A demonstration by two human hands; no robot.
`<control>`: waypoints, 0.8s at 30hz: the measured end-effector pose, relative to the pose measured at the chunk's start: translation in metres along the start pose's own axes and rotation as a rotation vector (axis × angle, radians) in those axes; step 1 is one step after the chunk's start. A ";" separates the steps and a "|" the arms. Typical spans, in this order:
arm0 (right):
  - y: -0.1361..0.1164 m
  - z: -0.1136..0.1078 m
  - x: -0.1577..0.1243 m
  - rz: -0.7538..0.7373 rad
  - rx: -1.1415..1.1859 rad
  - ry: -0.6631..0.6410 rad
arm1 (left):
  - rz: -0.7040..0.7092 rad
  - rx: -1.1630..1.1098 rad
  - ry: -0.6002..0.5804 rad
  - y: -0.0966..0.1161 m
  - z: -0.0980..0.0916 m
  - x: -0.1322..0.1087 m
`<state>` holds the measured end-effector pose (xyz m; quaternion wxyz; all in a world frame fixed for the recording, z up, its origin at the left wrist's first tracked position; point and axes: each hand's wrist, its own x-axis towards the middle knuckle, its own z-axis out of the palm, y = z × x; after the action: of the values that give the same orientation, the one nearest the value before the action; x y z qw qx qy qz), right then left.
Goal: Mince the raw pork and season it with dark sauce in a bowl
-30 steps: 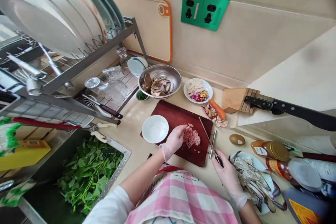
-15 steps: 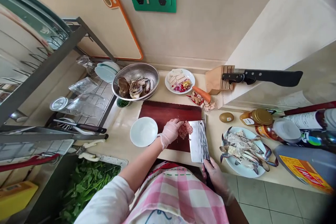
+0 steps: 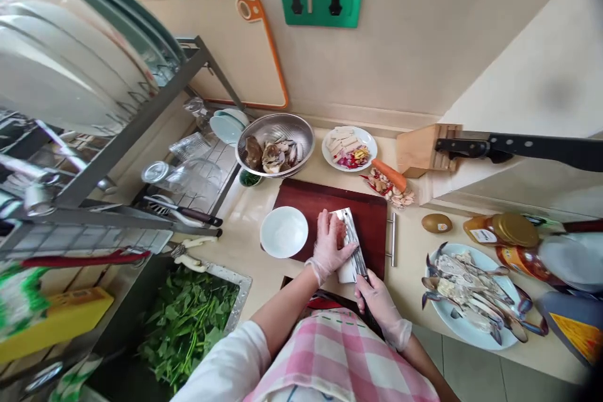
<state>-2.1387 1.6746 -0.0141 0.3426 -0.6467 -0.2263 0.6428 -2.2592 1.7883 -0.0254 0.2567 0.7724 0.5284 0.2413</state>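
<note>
My gloved right hand (image 3: 380, 304) gripped the broad steel cleaver (image 3: 351, 245) by its handle, blade flat on the dark red cutting board (image 3: 372, 226). My left hand (image 3: 330, 242), fingers loose, pressed soft, sticky pink minced meat (image 3: 340, 233) against it.

- Cleaver (image 3: 351, 244) blade is gleaming, polished metal.
- Cutting board (image 3: 372, 220) is showing dark matt wood.
- Both hands are wearing thin translucent plastic gloves.
- Counter (image 3: 409, 264) is shining glossy.

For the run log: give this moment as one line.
right hand: grips cleaver handle | left hand: on minced meat against blade | surface: red cutting board | beside: white bowl
</note>
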 end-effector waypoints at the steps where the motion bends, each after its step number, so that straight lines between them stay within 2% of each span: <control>1: 0.001 0.001 0.001 -0.003 -0.015 0.000 | -0.006 0.006 -0.004 0.000 0.001 0.001; 9: 0.000 -0.007 -0.008 -0.014 -0.065 -0.065 | 0.075 0.173 0.083 0.001 0.002 0.006; 13: -0.006 -0.019 -0.021 0.007 -0.084 -0.055 | 0.054 0.207 0.118 -0.001 0.005 0.015; 19: -0.008 -0.053 -0.040 0.009 -0.121 0.063 | 0.051 0.275 0.137 0.002 0.006 0.018; 24: -0.015 -0.075 -0.033 -0.091 -0.233 0.171 | 0.140 0.261 0.080 0.017 -0.010 0.007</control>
<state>-2.0645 1.6489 0.0153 0.3118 -0.7237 -0.2984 0.5385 -2.2518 1.7907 -0.0057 0.1154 0.8239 0.5100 0.2186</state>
